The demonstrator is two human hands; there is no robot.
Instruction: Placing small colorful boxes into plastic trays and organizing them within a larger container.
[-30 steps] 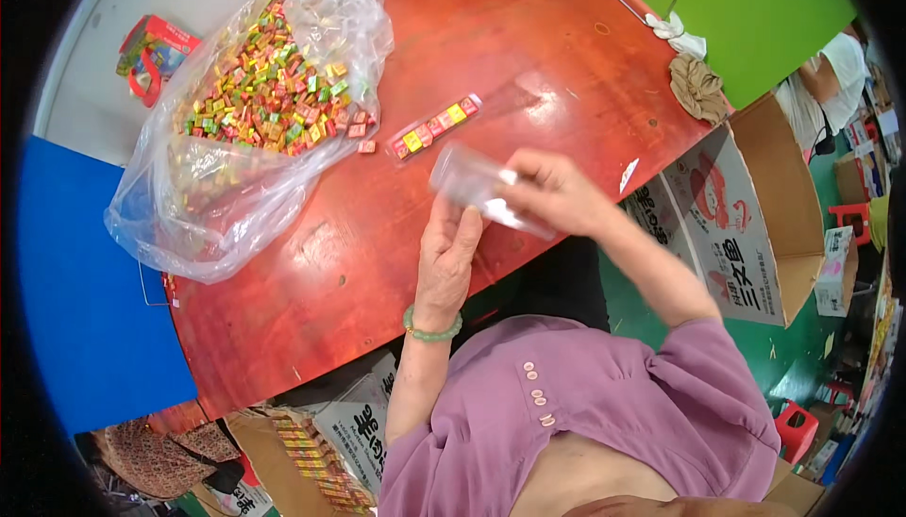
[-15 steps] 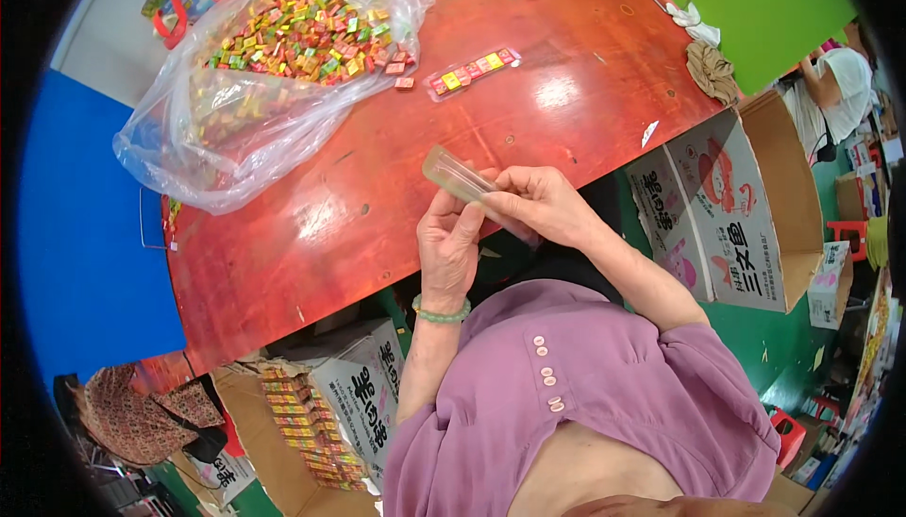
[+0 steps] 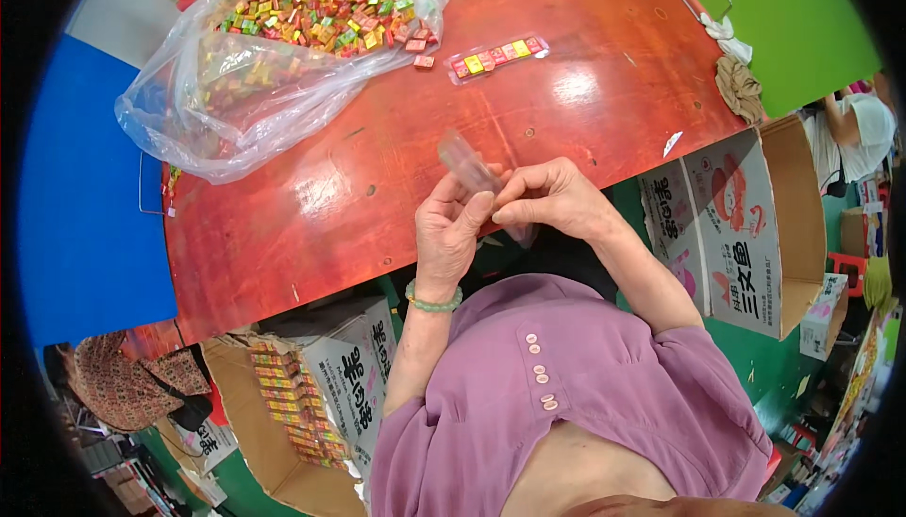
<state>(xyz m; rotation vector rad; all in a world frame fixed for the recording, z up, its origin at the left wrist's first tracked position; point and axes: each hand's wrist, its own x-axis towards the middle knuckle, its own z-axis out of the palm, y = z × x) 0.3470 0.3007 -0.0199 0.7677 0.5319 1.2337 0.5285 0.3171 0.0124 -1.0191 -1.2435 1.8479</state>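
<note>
My left hand (image 3: 447, 241) is closed round a clear, narrow plastic blister strip (image 3: 461, 156), held tilted above the table's near edge. My right hand (image 3: 555, 200) pinches the same strip lower down, thumb and forefinger together; part of the strip is hidden behind the fingers. Farther off on the red table (image 3: 557, 130) lies a filled blister pack (image 3: 498, 58) with a row of red and yellow wrapped pieces. To its left are a few loose small wrapped pieces (image 3: 424, 62), beside a large clear plastic bag (image 3: 222, 144) heaped with colourful wrapped pieces (image 3: 326, 12).
Close on my left stands an open carton (image 3: 344, 366) with stacked filled packs (image 3: 294, 408). Another open carton (image 3: 722, 225) is at the table's right edge, near a brown cloth (image 3: 739, 88). Other people (image 3: 142, 385) sit at far left and far right.
The view has shifted, moving the table rightward. Between my hands the strip has turned more upright, and my right thumb and forefinger have drawn together lower on it.
</note>
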